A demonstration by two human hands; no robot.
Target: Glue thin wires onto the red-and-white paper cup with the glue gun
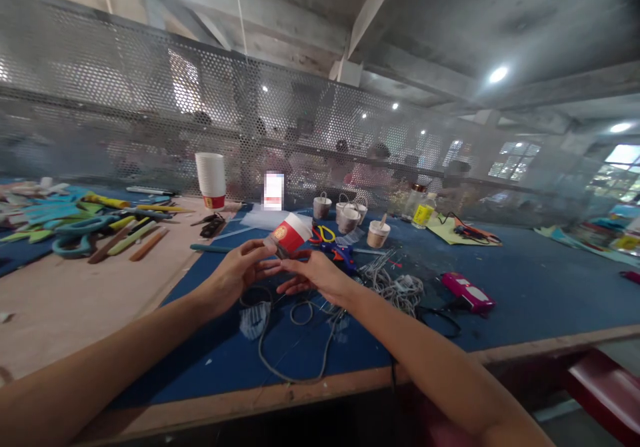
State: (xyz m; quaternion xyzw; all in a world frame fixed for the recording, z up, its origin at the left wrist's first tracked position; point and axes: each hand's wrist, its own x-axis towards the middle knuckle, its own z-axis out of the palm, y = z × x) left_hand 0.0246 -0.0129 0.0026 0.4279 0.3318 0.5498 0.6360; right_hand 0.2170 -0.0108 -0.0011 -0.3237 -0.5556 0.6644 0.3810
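A red and white paper cup point(294, 232) is held tilted above the blue mat, with grey material, apparently cord, around its lower end. My left hand point(245, 266) is closed on the cup's lower end, thumb on top. At the underside of that end, my right hand point(320, 275) pinches the grey cord with thumb and forefinger; its other fingers are curled loosely. The exact grip is partly hidden. Below my hands, a loose length of grey cord point(263, 350) curves over the mat. A tangled cord pile point(400, 288) lies right of my right hand.
A blue glue gun point(343, 255) and yellow-handled scissors point(326, 234) lie behind my right hand. Several cord-covered cups point(349, 218) stand farther back. A cup stack point(211, 179) and tools point(149, 244) are left. A magenta device point(467, 292) lies right. Perforated metal panels point(300, 114) rise behind.
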